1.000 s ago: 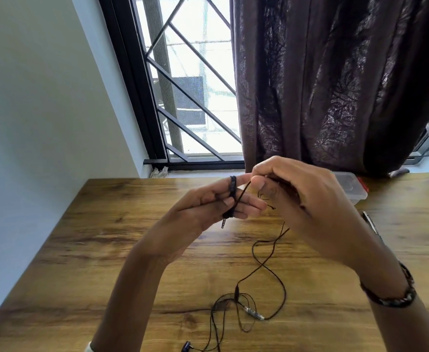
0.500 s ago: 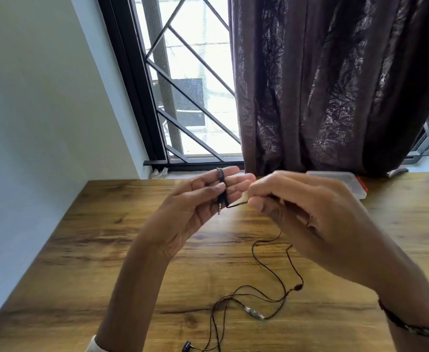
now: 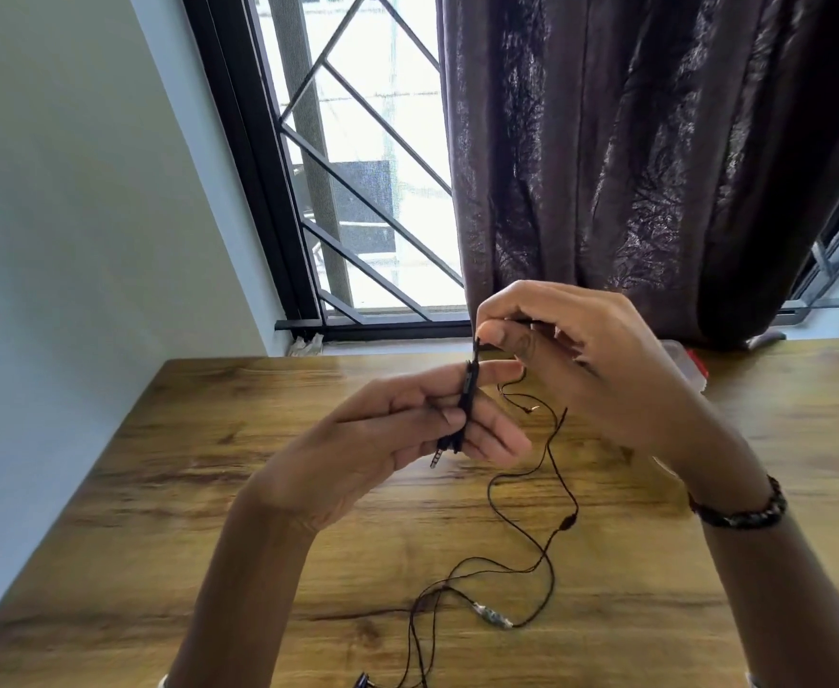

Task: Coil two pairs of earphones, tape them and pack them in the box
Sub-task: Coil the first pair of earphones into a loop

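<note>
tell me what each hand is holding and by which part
Left hand holds the earphone cable coil wound round its fingers; right hand pinches the free cable just above that coil.

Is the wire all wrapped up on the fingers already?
No. Only a few turns of the wire sit on the left hand; a long loose run still trails down onto the table, and the right hand pinches it.
</note>
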A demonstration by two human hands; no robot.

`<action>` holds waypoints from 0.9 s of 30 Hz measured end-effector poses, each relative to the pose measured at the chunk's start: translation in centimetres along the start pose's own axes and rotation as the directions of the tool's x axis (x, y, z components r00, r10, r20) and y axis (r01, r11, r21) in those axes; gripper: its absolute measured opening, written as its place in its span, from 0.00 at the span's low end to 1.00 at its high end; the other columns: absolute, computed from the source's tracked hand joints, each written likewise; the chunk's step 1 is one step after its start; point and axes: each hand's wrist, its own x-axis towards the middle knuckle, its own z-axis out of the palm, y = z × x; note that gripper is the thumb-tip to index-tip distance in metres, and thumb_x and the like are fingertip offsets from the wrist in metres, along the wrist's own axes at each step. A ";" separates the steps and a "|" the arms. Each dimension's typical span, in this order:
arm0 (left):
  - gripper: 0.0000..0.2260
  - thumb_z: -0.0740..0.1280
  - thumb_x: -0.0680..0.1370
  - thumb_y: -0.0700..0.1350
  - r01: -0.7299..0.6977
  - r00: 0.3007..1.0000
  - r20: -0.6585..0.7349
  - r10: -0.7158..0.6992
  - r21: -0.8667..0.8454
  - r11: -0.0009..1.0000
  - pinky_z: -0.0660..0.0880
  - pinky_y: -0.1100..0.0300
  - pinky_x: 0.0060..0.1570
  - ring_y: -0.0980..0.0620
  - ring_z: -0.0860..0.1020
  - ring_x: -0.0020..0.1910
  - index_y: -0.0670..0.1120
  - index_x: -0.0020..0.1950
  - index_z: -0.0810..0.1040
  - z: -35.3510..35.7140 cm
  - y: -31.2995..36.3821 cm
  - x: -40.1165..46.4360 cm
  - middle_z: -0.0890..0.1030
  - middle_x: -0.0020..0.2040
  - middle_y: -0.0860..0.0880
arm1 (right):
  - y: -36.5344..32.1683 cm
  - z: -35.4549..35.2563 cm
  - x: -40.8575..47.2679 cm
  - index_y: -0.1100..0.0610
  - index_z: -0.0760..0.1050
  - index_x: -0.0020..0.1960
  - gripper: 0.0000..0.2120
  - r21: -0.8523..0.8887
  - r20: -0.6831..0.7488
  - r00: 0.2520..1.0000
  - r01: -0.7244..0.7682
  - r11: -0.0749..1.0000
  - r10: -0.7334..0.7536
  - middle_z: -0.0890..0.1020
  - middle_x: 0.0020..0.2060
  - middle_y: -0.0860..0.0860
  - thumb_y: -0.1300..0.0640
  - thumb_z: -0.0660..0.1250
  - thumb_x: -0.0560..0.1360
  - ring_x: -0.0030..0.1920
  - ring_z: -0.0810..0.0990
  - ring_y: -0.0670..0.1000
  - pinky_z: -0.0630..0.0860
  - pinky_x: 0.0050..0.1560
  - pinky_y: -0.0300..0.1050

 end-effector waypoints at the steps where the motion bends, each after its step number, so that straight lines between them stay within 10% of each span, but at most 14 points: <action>1: 0.19 0.53 0.80 0.36 0.008 1.000 0.001 -0.008 -0.016 1.000 0.75 0.60 0.53 0.50 0.80 0.50 0.38 0.71 0.67 0.0 0.1 0.0 0.81 0.52 0.43 | 0.2 0.2 0.0 0.56 0.78 0.48 0.07 0.047 0.006 1.000 -0.002 0.999 0.002 0.81 0.39 0.47 0.55 0.64 0.80 0.37 0.79 0.52 0.74 0.37 0.52; 9: 0.19 0.52 0.80 0.35 -0.045 0.997 -0.064 0.037 -0.132 0.990 0.73 0.63 0.51 0.54 0.76 0.44 0.34 0.71 0.65 -0.1 -0.4 0.4 0.80 0.45 0.48 | 2.1 4.4 -1.8 0.60 0.75 0.52 0.11 0.430 -0.015 0.989 -0.127 0.894 0.147 0.76 0.35 0.63 0.56 0.57 0.80 0.35 0.74 0.61 0.72 0.35 0.62; 13: 0.19 0.54 0.79 0.34 -0.081 0.987 -0.150 0.051 -0.201 0.976 0.73 0.62 0.54 0.54 0.76 0.47 0.35 0.71 0.65 -0.2 -1.2 0.7 0.79 0.47 0.48 | 1.3 7.1 -3.2 0.50 0.74 0.50 0.09 0.469 -0.068 0.965 -0.194 0.862 0.255 0.76 0.33 0.55 0.50 0.57 0.79 0.33 0.73 0.60 0.71 0.34 0.61; 27: 0.19 0.53 0.81 0.30 -0.020 0.894 -0.446 0.032 0.032 0.999 0.75 0.64 0.55 0.52 0.80 0.56 0.40 0.71 0.66 -1.1 -2.6 1.2 0.84 0.54 0.47 | -1.3 8.6 -6.0 0.50 0.74 0.45 0.13 0.130 -0.001 0.966 -0.256 0.958 0.258 0.76 0.31 0.44 0.47 0.54 0.80 0.31 0.74 0.49 0.70 0.30 0.41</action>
